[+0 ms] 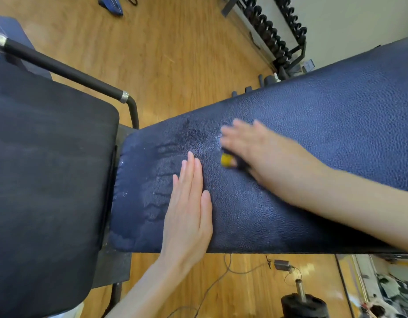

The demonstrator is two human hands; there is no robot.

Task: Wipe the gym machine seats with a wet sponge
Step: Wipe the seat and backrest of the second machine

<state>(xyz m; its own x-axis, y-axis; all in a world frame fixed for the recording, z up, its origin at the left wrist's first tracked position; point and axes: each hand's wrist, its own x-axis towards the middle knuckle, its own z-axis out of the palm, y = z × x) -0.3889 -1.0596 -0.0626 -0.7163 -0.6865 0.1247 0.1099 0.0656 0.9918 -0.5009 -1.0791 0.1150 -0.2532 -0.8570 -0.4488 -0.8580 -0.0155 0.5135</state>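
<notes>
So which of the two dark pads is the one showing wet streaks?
The long pebbled blue pad under both hands, streaked near its left end. The smooth darker pad at far left shows no wet streaks and no hand on it.

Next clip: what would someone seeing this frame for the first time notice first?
Two bare arms over a long dark blue bench pad that fills the middle of the view. The right hand, blurred, covers a yellow sponge on the pad, while the left hand lies flat beside it. Wet streaks show on the pad's left end, and a dumbbell rack stands at top right.
</notes>
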